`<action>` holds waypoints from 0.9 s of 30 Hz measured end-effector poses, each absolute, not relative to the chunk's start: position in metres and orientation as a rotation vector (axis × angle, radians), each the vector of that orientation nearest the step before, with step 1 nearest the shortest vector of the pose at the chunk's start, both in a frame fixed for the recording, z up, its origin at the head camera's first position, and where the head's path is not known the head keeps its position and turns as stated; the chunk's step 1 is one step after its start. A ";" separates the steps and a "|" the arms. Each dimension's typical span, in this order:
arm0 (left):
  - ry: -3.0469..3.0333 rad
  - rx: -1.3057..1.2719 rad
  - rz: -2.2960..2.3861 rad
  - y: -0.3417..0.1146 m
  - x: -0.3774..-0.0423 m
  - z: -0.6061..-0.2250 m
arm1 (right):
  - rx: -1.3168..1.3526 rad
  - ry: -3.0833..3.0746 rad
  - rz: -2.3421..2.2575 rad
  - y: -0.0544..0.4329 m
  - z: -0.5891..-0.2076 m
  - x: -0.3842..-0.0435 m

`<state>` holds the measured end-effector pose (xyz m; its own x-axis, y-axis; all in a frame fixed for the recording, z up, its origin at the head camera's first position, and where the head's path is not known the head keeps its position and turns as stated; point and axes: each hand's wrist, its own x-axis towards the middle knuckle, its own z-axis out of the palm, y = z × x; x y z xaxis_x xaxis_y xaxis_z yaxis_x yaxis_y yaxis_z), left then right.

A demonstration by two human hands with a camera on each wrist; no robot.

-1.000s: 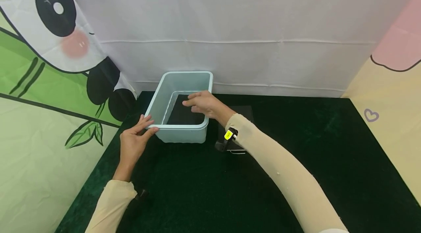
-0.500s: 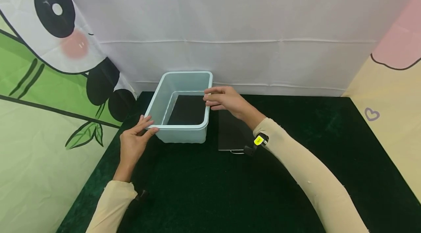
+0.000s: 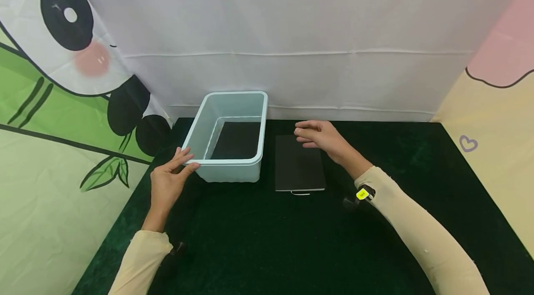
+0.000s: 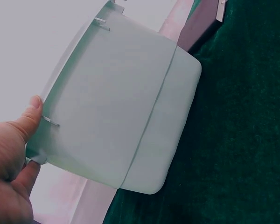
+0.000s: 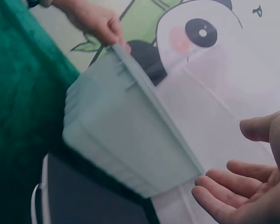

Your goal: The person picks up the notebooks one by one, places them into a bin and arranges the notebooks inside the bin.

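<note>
A light blue plastic bin [image 3: 227,172] stands at the back left of the table. On its floor lies a flat black rectangle [image 3: 236,140], looking like a notebook. My left hand [image 3: 168,181] pinches the rim at the bin's near left corner; the left wrist view shows the thumb [image 4: 30,119] against the rim. To the right of the bin lies a black notebook [image 3: 298,165], with a pale ribbon at its near edge. Just over the notebook's far right corner hovers my right hand [image 3: 323,140], fingers extended and holding nothing, as the right wrist view also shows.
A dark green cloth [image 3: 267,239] covers the table. White fabric [image 3: 308,31] hangs close behind the bin and notebook. Printed fabric with a panda [image 3: 92,59] flanks the left side, and a cream and pink sheet [image 3: 496,147] the right.
My right hand has drawn out from over the bin, moving right across its rim to above the notebook, which is now largely uncovered. The left hand has stayed at the bin's corner.
</note>
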<state>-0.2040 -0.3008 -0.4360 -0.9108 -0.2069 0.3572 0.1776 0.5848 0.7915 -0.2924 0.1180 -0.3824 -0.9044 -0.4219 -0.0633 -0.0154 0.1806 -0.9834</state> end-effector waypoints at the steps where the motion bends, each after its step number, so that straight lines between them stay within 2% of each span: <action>1: -2.404 0.024 -1.265 -0.301 -0.204 -0.436 | -0.401 2.155 -1.772 0.122 -0.386 -0.292; 11: -2.409 0.024 -1.266 -0.300 -0.205 -0.436 | -0.293 2.198 -1.759 0.151 -0.424 -0.282; 27: -2.399 0.021 -1.264 -0.301 -0.205 -0.438 | -0.153 2.293 -1.656 0.161 -0.464 -0.261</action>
